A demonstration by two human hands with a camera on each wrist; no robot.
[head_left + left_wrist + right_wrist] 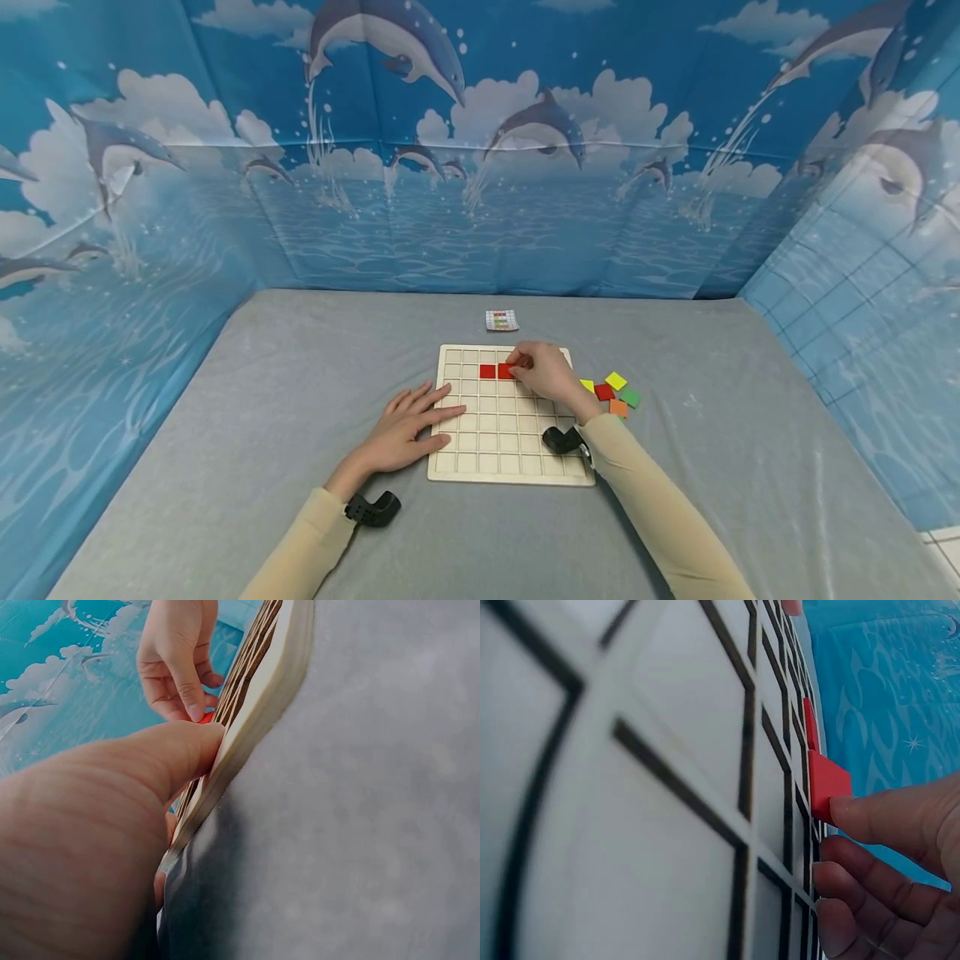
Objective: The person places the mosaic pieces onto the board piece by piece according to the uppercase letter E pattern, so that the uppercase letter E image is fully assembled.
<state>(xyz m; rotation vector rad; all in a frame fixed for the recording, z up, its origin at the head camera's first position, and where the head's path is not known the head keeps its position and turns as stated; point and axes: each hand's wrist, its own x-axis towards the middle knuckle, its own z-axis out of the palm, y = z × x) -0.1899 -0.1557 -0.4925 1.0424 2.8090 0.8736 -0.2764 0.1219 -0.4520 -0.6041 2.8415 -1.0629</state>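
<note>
A wooden grid board (487,446) lies on the table with one red square tile (487,372) set in an upper cell. Just right of that tile, my right hand (549,373) pinches a second red tile (828,786) by its edge. In the right wrist view this tile is tilted against the grid, its thumb-side edge off the board. My left hand (408,427) rests with fingers spread over the board's left edge, and the left wrist view has its thumb (187,750) on the rim.
Beyond the board lies a small card (501,320) printed with a coloured grid. Loose tiles sit to the board's right: a yellow tile (616,381), a green tile (630,398), a red tile (603,392) and an orange tile (618,408). A dolphin-print curtain (480,225) surrounds the grey table.
</note>
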